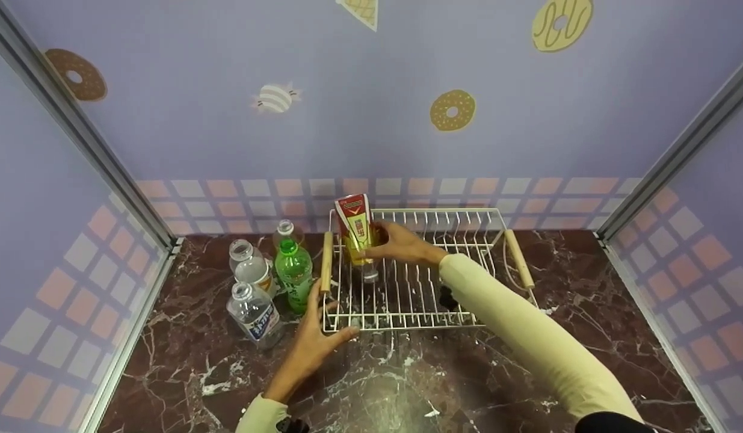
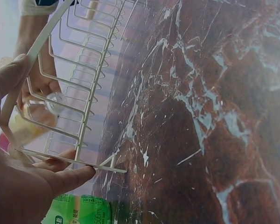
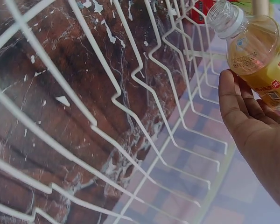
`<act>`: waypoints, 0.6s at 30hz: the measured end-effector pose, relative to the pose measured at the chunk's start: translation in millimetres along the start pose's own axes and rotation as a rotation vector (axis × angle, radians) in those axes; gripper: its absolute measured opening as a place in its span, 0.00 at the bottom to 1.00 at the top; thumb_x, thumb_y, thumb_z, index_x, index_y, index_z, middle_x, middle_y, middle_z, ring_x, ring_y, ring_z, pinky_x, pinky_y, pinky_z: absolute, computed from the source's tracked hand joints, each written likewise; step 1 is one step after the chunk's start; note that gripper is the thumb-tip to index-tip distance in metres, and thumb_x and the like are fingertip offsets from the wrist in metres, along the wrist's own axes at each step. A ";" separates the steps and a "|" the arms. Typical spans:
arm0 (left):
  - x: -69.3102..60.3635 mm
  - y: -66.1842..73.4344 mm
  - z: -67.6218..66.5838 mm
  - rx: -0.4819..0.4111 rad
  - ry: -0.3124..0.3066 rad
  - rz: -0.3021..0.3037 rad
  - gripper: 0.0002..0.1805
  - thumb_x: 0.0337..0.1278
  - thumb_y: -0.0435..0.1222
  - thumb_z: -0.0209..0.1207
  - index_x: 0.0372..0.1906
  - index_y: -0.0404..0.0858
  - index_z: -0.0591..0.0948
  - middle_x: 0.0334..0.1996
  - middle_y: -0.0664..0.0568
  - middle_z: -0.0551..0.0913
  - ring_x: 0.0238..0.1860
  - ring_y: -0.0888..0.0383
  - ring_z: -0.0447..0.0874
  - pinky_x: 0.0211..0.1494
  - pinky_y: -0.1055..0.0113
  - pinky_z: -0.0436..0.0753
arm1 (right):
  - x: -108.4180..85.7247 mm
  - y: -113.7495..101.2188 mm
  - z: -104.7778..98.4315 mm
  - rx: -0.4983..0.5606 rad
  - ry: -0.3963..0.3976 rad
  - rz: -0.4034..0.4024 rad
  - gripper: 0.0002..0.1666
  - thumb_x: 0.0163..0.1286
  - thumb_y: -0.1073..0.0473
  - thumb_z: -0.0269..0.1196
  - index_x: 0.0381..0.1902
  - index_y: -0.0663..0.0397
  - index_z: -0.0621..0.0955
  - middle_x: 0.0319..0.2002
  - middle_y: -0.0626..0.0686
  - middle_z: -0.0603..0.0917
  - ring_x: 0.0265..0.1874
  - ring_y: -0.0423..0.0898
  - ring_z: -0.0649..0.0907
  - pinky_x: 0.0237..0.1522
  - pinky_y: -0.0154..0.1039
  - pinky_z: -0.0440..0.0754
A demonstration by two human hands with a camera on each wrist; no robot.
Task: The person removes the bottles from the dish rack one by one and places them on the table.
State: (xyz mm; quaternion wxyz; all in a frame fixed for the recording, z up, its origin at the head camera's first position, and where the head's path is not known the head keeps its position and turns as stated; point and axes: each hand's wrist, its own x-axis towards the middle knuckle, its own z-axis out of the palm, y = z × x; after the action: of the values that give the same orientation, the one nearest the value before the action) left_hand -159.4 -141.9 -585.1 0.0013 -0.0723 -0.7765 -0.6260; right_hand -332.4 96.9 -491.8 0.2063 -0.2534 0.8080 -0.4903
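In the head view my right hand [image 1: 404, 242] holds a clear plastic bottle [image 1: 358, 234] with a yellow and red label over the left part of a white wire rack [image 1: 401, 314]. The bottle tilts, its uncapped neck pointing down toward the rack's front. Seen from the right wrist, the fingers [image 3: 242, 100] lie round the bottle's side. My left hand [image 1: 314, 337] grips the rack's front left corner; in the left wrist view the thumb [image 2: 11, 74] lies along the upper rail, with fingers lower down at the frame. A green bottle [image 1: 295, 273] stands close to that hand.
Clear bottles [image 1: 255, 313] with open necks stand left of the rack, beside the green one. Wooden handles [image 1: 519, 258] top both rack ends. Patterned walls [image 1: 371, 150] enclose the dark marbled tabletop [image 1: 407, 385] at the back and sides.
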 end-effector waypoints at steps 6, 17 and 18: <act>0.2 -1.4 -0.3 -0.013 0.002 0.010 0.71 0.57 0.42 0.82 0.91 0.42 0.41 0.82 0.22 0.58 0.80 0.28 0.66 0.69 0.32 0.83 | -19.7 -4.1 -7.7 0.007 0.004 -0.025 0.43 0.72 0.50 0.78 0.75 0.65 0.72 0.60 0.59 0.87 0.60 0.55 0.87 0.68 0.51 0.86; 0.6 -0.9 0.4 -0.035 0.007 -0.007 0.71 0.56 0.40 0.83 0.91 0.45 0.42 0.78 0.21 0.65 0.80 0.28 0.67 0.68 0.37 0.85 | -61.2 -5.2 -18.6 0.012 -0.005 -0.032 0.42 0.72 0.51 0.77 0.73 0.63 0.72 0.58 0.60 0.85 0.57 0.55 0.86 0.66 0.53 0.87; 0.7 -0.3 0.9 -0.035 0.009 -0.014 0.71 0.56 0.40 0.83 0.92 0.46 0.42 0.79 0.21 0.65 0.80 0.29 0.67 0.69 0.36 0.85 | -65.4 -5.6 -19.4 0.010 -0.006 -0.036 0.42 0.72 0.51 0.77 0.73 0.63 0.71 0.58 0.60 0.85 0.58 0.55 0.86 0.66 0.53 0.87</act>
State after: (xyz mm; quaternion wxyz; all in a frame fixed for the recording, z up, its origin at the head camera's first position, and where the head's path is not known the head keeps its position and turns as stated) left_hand -160.1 -141.0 -585.6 -0.0007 -0.0643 -0.7657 -0.6399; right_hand -291.1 148.1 -472.8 0.2011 -0.2682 0.8002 -0.4974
